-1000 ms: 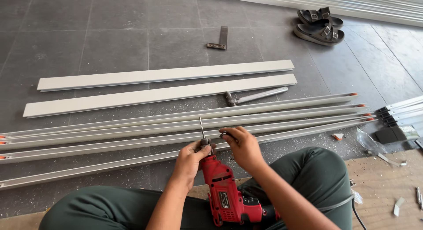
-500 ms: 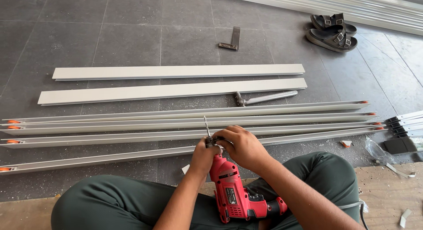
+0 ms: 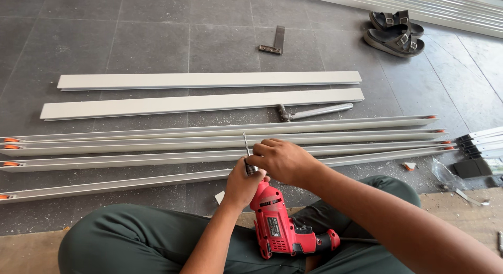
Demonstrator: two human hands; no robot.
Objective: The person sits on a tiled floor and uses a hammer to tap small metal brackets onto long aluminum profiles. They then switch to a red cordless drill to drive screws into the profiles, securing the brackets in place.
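Observation:
A red power drill [image 3: 283, 227] rests in my lap, pointing away from me, with a thin drill bit [image 3: 245, 144] sticking up from its chuck. My left hand [image 3: 242, 185] wraps around the front of the drill just below the chuck. My right hand [image 3: 283, 159] is closed over the chuck, fingers pinched at the base of the bit. Just beyond my hands several long grey aluminium rails [image 3: 209, 145] lie side by side across the tiled floor.
Two flat white bars [image 3: 209, 90] lie past the rails, with a metal hammer [image 3: 309, 112] beside them. A try square [image 3: 273, 42] and a pair of dark sandals [image 3: 394, 33] sit farther off. More profiles [image 3: 479, 143] and scraps lie at the right.
The view has shifted slightly. My right hand has turned on the chuck and now covers it more fully; the drill stays in my lap.

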